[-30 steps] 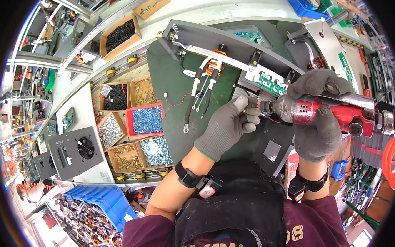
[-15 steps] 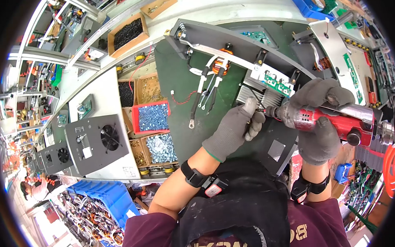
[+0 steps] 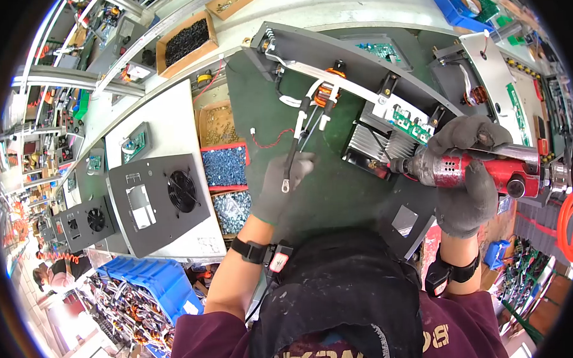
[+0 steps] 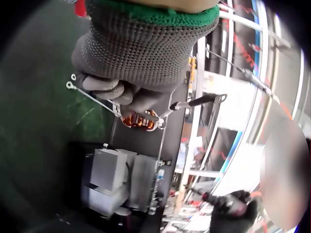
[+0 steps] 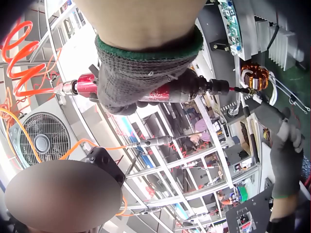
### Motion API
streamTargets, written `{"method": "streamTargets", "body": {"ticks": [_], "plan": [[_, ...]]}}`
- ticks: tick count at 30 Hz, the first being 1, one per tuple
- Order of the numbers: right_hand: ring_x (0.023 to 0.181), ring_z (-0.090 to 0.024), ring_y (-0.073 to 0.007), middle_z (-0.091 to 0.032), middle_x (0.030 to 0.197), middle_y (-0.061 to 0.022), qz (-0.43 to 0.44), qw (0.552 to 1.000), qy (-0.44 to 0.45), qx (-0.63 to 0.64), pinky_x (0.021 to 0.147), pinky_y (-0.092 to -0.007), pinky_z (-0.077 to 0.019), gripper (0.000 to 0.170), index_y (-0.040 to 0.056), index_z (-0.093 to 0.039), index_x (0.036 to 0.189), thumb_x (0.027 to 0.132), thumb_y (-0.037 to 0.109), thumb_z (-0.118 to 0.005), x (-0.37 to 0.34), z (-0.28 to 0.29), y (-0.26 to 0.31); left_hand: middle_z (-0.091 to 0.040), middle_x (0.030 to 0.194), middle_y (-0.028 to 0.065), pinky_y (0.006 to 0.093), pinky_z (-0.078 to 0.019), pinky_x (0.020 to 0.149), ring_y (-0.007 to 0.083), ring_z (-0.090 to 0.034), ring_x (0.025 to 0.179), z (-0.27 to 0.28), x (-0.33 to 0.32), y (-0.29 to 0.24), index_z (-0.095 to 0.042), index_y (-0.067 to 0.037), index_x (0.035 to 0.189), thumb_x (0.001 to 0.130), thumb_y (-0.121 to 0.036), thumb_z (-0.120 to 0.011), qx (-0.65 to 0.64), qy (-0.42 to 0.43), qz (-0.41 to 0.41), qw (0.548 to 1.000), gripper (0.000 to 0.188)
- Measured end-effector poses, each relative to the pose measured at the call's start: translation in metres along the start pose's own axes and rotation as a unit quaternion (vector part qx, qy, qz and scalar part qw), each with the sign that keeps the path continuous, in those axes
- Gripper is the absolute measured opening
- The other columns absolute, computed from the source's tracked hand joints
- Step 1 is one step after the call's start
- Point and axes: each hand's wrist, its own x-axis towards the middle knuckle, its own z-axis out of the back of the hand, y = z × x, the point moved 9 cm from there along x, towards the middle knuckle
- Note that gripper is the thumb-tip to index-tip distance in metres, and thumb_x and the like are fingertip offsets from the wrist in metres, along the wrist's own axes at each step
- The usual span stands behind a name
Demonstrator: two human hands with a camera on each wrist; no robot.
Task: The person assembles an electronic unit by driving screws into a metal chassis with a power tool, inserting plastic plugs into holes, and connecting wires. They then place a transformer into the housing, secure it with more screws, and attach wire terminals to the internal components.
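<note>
My right hand [image 3: 476, 196] grips a red air screwdriver [image 3: 449, 169], fingers over its top and thumb round the near side. Its chuck [image 3: 401, 167] points left beside a finned heat sink [image 3: 368, 142]. My gloved left hand [image 3: 269, 191] is at a black cable [image 3: 291, 161] whose ring lug [image 3: 285, 186] overlaps the hand in the head view. Whether the fingers hold the cable I cannot tell. That cable runs from a copper-wound coil [image 3: 326, 96] on a long grey metal chassis [image 3: 332, 54]. In the right wrist view, a brass-coloured piece [image 5: 252, 91] shows at the driver's tip.
Left of the green mat [image 3: 338, 202] stand bins of fasteners, including a red bin [image 3: 246, 156] of bluish ones. A dark fan panel [image 3: 158, 215] lies farther left. A second chassis with a white plate [image 3: 494, 83] is at right. An orange air hose [image 5: 22, 80] trails from the screwdriver.
My left hand has moved left from the screwdriver's tip to the black cable by the coil. The right hand keeps the screwdriver in nearly the same place. The head view has shifted slightly.
</note>
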Motion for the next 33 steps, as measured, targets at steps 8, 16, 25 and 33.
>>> {"method": "streamTargets", "body": {"ticks": [8, 16, 25, 33], "plan": [[0.084, -0.049, -0.0235, -0.048, 0.091, -0.0091, -0.027, 0.998, -0.044, 0.031, 0.074, -0.0368, -0.0452, 0.039, 0.0053, -0.05, 0.11, 0.076, 0.015, -0.066, 0.001, 0.016, -0.004, -0.04, 0.064, -0.0055, 0.0193, -0.0253, 0.05, 0.0035, -0.033, 0.056, -0.061, 0.014, -0.052, -0.06, 0.0, 0.108, 0.095, -0.023, -0.049, -0.178, 0.135, 0.053, 0.973, 0.029], [0.087, -0.05, -0.0215, -0.049, 0.094, -0.0078, -0.062, 0.989, -0.097, 0.09, 0.077, -0.036, -0.0463, 0.033, 0.0058, -0.048, 0.105, 0.078, 0.014, -0.065, -0.004, 0.03, -0.024, -0.041, 0.066, -0.0026, 0.0211, -0.0294, 0.053, 0.0054, -0.034, 0.059, -0.104, 0.033, -0.033, -0.052, -0.005, 0.092, 0.099, -0.038, -0.044, -0.111, 0.21, 0.037, 0.971, 0.035], [0.087, -0.053, -0.0219, -0.052, 0.096, -0.0083, -0.098, 0.984, -0.124, 0.086, 0.077, -0.0366, -0.0481, 0.032, 0.0064, -0.049, 0.107, 0.08, 0.013, -0.063, -0.012, 0.042, -0.045, -0.049, 0.075, -0.0011, 0.02, -0.0361, 0.054, 0.0049, -0.044, 0.061, -0.115, 0.036, -0.032, -0.053, -0.006, 0.097, 0.098, -0.037, -0.047, -0.241, 0.251, 0.005, 0.937, 0.032], [0.083, -0.06, -0.0227, -0.06, 0.093, -0.0133, 0.055, 0.987, -0.037, -0.148, 0.075, -0.0368, -0.0512, 0.038, 0.0033, -0.046, 0.107, 0.076, 0.009, -0.067, 0.001, 0.022, -0.008, -0.053, 0.077, 0.0025, 0.0241, -0.0378, 0.059, 0.0098, -0.046, 0.064, -0.134, 0.045, -0.047, -0.055, -0.005, 0.098, 0.096, -0.042, -0.048, -0.316, 0.251, -0.01, 0.915, 0.038]]}}
